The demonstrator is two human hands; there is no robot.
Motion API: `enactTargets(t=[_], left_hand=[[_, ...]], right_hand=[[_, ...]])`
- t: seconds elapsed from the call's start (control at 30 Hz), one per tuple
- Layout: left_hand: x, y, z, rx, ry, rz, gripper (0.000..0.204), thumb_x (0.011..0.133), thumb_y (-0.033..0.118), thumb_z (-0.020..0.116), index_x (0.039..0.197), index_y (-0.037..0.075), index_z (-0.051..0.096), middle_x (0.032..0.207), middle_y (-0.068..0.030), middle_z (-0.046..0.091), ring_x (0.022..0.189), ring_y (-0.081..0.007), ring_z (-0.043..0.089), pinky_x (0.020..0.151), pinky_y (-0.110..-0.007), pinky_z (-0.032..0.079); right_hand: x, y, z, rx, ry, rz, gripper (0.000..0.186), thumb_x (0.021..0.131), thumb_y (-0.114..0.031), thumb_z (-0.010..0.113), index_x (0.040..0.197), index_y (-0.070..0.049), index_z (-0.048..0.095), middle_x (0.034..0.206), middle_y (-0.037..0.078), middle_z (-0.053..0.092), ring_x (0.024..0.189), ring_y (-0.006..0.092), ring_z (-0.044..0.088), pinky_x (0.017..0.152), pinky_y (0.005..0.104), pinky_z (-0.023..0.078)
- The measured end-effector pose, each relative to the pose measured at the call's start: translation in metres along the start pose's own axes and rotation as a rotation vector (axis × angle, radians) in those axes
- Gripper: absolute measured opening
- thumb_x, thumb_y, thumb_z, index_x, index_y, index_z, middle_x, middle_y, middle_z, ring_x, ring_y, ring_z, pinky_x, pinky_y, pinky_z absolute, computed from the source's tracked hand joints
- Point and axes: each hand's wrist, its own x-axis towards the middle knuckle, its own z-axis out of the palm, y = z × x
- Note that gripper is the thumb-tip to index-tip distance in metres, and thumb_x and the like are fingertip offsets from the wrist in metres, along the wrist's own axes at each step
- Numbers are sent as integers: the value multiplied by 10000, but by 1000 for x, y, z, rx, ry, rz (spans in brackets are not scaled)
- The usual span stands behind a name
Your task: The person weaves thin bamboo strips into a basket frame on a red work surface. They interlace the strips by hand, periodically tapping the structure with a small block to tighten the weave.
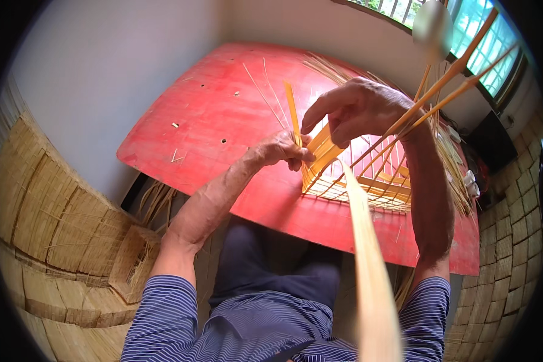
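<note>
A partly woven bamboo basket (368,190) rests on a red table, its base an open grid with upright strips. My left hand (282,149) is closed at the basket's left corner, fingers pinching the strips there. Over the woven side band, my right hand (365,108) arches with index finger and thumb apart; I see nothing gripped between them. A long pale bamboo strip (363,229) runs from the band below my right thumb toward me, blurred at its near end. Long upright strips (440,84) cross in front of my right wrist.
The red table (187,130) has small holes and bits of strip on it. Loose bamboo strips (326,67) lie along its far edge and right side. Stacked woven panels (54,211) stand at the left, more woven work (507,241) at the right. A window (476,36) is at upper right.
</note>
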Motion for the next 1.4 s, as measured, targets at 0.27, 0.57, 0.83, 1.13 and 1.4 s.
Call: enactTargets(t=[0.27,0.57,0.83,1.13,1.4], left_hand=[[3,-10,11,321,83,44,354,924,382,644,963,30,629,628,-33,608,555,-127,613,520,-275,496],[4,13,17,267,98,71,337,887,291,687,1082,39,582,736,-35,607,558,-135,602,508,-262,483],[9,-17,1,58,175,9,424,860,288,741,1140,40,543,759,-24,592,546,-115,583,481,-243,457],[14,-25,-2,24,161,47,453,859,388,764,1065,56,534,728,-4,596,541,-84,551,494,-226,429],[12,-16,1,57,128,-2,404,864,279,738,1084,24,514,782,-62,657,537,-90,564,492,-231,438]], right_hand=[[-2,28,-5,230,-215,-153,331,878,-148,576,1144,32,656,892,137,734,693,180,706,631,289,568],[-1,43,-7,479,-326,-145,397,797,20,705,1182,86,630,866,167,713,665,193,703,609,295,587],[-5,47,2,199,179,-126,246,872,-174,660,917,66,691,763,102,701,598,151,668,553,273,547],[-20,79,10,151,953,170,255,937,-176,504,886,56,597,718,128,650,532,172,662,464,299,573],[-21,105,-7,454,822,292,214,951,-153,549,997,56,547,831,172,659,720,279,722,606,358,640]])
